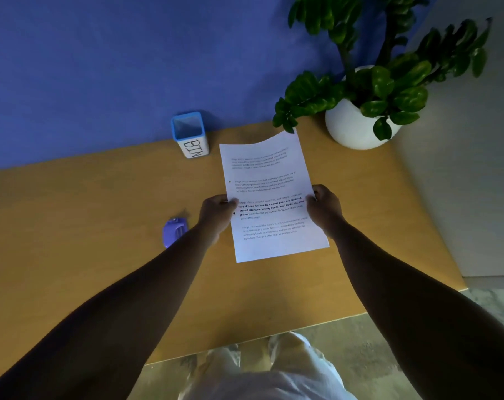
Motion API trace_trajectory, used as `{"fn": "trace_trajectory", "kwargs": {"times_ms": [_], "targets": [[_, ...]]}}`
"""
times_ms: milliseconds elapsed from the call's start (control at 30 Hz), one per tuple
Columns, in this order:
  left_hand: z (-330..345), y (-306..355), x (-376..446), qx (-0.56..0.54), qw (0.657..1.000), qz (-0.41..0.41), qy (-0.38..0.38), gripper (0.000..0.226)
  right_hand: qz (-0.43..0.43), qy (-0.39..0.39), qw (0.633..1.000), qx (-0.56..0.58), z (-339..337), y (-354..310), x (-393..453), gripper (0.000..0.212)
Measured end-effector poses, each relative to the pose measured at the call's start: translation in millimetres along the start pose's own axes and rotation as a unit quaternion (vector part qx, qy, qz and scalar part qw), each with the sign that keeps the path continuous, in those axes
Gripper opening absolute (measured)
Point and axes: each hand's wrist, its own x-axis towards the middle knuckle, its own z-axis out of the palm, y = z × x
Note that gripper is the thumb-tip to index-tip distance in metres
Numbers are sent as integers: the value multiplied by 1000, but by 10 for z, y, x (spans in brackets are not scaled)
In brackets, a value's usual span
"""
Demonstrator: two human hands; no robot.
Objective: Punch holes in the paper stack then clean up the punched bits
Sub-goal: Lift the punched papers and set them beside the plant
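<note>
Over desk (100, 284): left hand (216, 212), right hand (324, 207) pinch paper (273, 226) edges; holes apparently punched. We keep stack level; punch (175, 228) near left.

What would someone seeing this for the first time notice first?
The white paper stack at the middle of the wooden table, held by its side edges, the left hand on one and the right hand on the other. Next, the blue container marked BIN by the blue wall behind it, and the leafy plant in a white pot at the far right corner. A small purple hole punch lies left of the left forearm.
</note>
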Motion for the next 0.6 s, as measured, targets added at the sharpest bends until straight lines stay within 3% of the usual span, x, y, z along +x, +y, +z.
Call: {"fn": "trace_trajectory", "kwargs": {"times_ms": [333,600], "targets": [[322,201,256,-50,997,-49,-23,7,1,28,1000,11,-182,108,425,35],[579,366,477,-44,997,-57,-13,21,-15,73,997,13,-288,146,717,41]]}}
